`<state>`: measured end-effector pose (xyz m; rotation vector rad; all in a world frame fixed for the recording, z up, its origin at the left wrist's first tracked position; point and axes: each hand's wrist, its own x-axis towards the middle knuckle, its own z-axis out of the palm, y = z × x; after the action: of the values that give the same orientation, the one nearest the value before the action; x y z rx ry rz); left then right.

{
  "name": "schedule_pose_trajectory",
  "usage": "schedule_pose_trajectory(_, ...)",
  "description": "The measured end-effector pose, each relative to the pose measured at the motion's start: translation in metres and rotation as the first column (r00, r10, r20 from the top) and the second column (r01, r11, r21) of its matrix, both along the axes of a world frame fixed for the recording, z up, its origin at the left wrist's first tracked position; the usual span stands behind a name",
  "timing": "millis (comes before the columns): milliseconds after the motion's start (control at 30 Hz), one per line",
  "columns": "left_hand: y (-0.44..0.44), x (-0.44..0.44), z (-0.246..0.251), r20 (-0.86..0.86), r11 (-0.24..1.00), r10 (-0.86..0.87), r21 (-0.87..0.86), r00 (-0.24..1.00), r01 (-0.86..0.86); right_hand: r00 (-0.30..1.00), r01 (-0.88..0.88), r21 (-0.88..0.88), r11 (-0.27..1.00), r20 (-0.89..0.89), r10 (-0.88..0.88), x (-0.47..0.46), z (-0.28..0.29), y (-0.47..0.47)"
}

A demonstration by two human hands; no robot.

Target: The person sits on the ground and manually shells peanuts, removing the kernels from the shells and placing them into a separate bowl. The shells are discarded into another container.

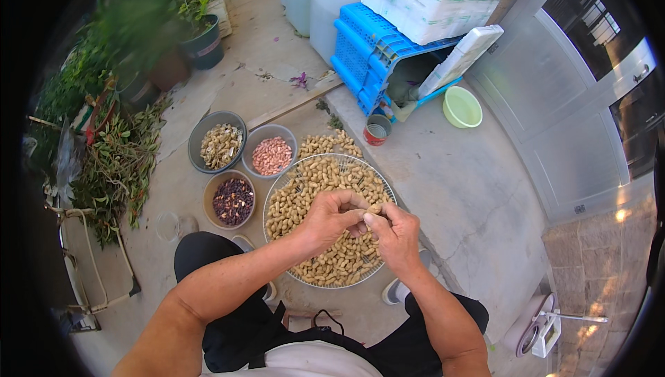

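My left hand (335, 217) and my right hand (392, 229) meet above a round wire rack (383, 173) heaped with unshelled peanuts (296, 195). Between the fingertips of both hands is one peanut in its shell (373, 209). More peanuts (324, 144) lie on the ground beyond the rack. Left of it, a grey bowl (291, 135) has pink peanut kernels (272, 155). A dark bowl (193, 143) has empty shells (221, 146), and a tan bowl (209, 205) has dark purple kernels (234, 201).
A red tin can (376, 131), a blue plastic crate (361, 57) and a pale green bowl (462, 108) stand beyond the rack on the right. Cut leafy branches (122, 169), potted plants and a metal frame (98, 268) are at the left. A wooden strip (293, 101) lies behind the bowls.
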<state>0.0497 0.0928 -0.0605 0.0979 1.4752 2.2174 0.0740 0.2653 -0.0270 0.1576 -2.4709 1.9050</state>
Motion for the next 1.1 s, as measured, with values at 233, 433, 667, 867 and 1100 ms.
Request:
schedule_pose_trajectory(233,0.000,0.000,0.002,-0.017,1.000,-0.021,-0.003,1.000,0.021,1.000,0.023,0.056,0.998,0.013,-0.024,0.002,-0.003,0.002)
schedule_pose_trajectory(433,-0.001,-0.001,0.003,0.018,0.998,-0.031,0.064,0.999,0.030,0.998,0.028,0.101,0.995,-0.067,-0.021,0.001,-0.005,0.003)
schedule_pose_trajectory(667,0.001,0.002,0.004,0.117,0.993,-0.053,0.114,0.992,0.039,0.990,0.033,0.244,0.969,-0.141,0.001,0.000,-0.004,0.005)
schedule_pose_trajectory(867,0.003,0.005,0.002,0.067,0.989,-0.040,0.146,0.997,0.030,0.955,0.073,0.343,0.937,-0.295,0.033,-0.001,-0.005,0.003)
schedule_pose_trajectory(1100,0.005,0.013,-0.001,0.080,0.988,-0.001,0.155,0.997,-0.012,0.913,0.093,0.423,0.901,-0.396,0.092,0.002,-0.013,0.005)
